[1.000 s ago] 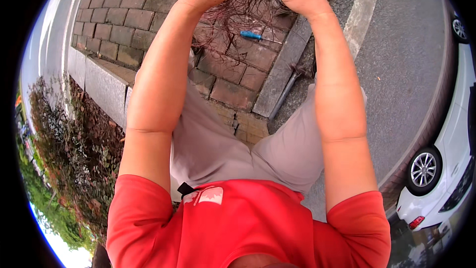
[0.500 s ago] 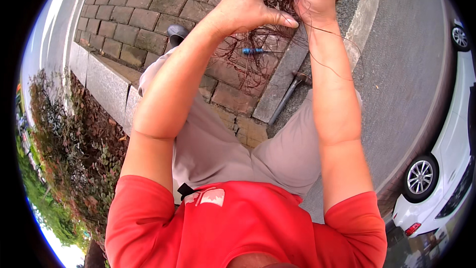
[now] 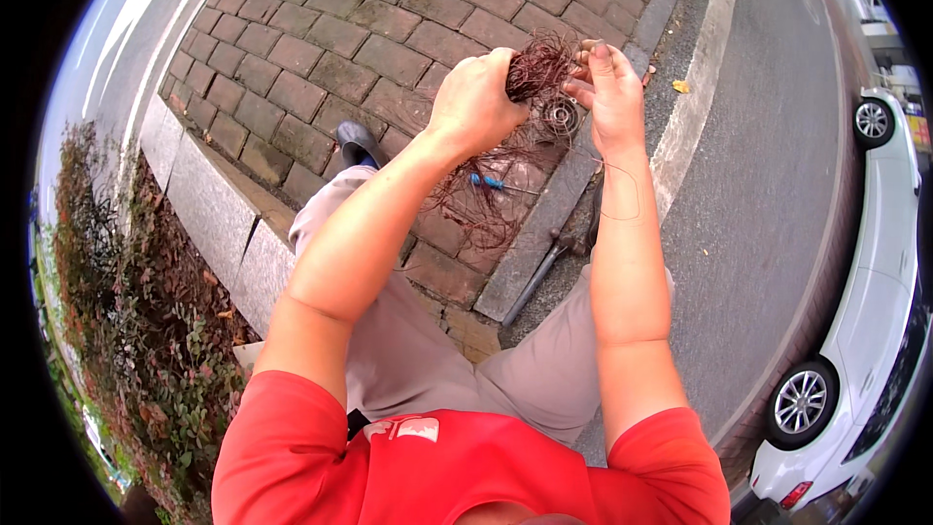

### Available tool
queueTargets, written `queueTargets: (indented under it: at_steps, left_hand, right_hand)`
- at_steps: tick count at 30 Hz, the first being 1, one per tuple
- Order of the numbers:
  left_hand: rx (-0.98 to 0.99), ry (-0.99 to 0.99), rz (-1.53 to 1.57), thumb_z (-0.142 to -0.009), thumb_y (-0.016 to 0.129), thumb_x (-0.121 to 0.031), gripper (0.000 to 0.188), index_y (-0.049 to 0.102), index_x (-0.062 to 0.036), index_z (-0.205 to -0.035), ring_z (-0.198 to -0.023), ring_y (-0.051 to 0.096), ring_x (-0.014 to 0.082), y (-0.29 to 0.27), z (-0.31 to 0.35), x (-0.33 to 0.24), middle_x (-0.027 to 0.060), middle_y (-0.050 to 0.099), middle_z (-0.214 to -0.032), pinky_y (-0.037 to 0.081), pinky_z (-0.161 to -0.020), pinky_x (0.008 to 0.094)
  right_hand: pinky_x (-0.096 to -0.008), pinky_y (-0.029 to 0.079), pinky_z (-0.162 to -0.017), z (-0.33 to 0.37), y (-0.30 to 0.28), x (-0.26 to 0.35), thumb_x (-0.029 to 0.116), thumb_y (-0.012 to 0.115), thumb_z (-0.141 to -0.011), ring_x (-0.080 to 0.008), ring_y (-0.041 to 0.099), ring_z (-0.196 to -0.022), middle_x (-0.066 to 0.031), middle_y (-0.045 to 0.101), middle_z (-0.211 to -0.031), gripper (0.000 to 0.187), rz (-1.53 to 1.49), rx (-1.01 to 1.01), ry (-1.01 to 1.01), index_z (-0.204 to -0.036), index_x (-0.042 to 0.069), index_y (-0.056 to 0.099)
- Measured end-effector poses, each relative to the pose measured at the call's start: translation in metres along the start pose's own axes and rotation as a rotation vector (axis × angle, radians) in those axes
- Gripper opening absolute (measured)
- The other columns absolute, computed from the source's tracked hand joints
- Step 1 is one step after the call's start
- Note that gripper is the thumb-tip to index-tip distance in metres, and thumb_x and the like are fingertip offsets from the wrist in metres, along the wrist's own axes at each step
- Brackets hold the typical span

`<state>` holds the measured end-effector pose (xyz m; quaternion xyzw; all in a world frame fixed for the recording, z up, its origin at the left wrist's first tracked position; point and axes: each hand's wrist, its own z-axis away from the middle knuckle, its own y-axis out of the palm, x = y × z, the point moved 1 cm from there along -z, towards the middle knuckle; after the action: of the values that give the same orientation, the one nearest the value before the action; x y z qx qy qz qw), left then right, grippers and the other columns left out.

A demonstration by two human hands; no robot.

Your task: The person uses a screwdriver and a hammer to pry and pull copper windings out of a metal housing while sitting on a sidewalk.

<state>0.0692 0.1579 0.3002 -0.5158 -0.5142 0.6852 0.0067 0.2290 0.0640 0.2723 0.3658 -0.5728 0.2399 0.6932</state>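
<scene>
My left hand point(image 3: 481, 102) is closed round a tangled bundle of thin reddish-brown copper wire point(image 3: 540, 68), held above the paving. Beside it my right hand point(image 3: 612, 97) has its fingers curled and thumb raised, pinching at loose strands on the bundle's right side. A thin wire loops down along my right forearm. Just below the bundle sits a round, ringed metal part point(image 3: 561, 117), half hidden by wire. More loose wire point(image 3: 481, 219) lies on the bricks around a blue-handled screwdriver point(image 3: 486, 181). A hammer point(image 3: 533, 287) rests by the kerb, near my right leg.
Brick paving point(image 3: 379, 24) spreads ahead, bordered by a stone kerb point(image 3: 530, 262) and an asphalt road point(image 3: 748, 136) on the right. A white car point(image 3: 846, 321) is at far right. Shrubs point(image 3: 146, 360) grow at left behind a granite edging point(image 3: 209, 204). My shoe point(image 3: 360, 144) is on the bricks.
Both hands have come lower and nearer in the view, with the wire bundle. My left fingers now wrap round it, while my right hand has shifted to its side.
</scene>
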Motion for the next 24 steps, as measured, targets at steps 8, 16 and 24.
queueTargets:
  at_steps: [8, 16, 24]
  left_hand:
    - [-0.154, 0.173, -0.135, -0.070, 0.069, -0.011, 0.020, 0.057, -0.0032, -0.084, -0.076, 0.064, 0.0385, 0.027, 0.007, 0.002, 0.0190, 0.065, -0.075, 0.051, -0.067, 0.0478]
    - [-0.198, 0.241, 0.008, -0.074, 0.064, -0.007, 0.017, 0.056, -0.0016, -0.087, -0.074, 0.063, 0.0401, 0.056, 0.013, -0.001, 0.0210, 0.063, -0.074, 0.049, -0.063, 0.0499]
    - [-0.052, -0.113, 0.484, -0.078, 0.077, -0.015, 0.053, 0.058, 0.0038, -0.124, -0.102, 0.064, 0.0252, -0.035, 0.018, -0.009, 0.0198, 0.063, -0.117, 0.052, -0.085, 0.0349]
  right_hand:
    - [-0.0315, 0.040, -0.102, 0.028, 0.044, -0.012, 0.034, 0.088, -0.071, -0.0185, 0.048, -0.118, -0.0112, 0.049, -0.127, 0.109, -0.173, 0.103, -0.079, -0.144, -0.007, 0.018]
    - [-0.0231, 0.050, -0.070, 0.027, 0.044, -0.009, 0.007, 0.076, -0.080, -0.0065, 0.058, -0.076, 0.0010, 0.063, -0.085, 0.022, -0.040, -0.131, -0.090, -0.095, 0.000, 0.061]
    - [-0.0211, 0.043, -0.059, 0.020, 0.005, -0.007, 0.012, 0.078, -0.080, -0.0036, 0.053, -0.067, 0.0039, 0.060, -0.074, 0.020, 0.145, -0.052, -0.130, -0.083, 0.002, 0.061]
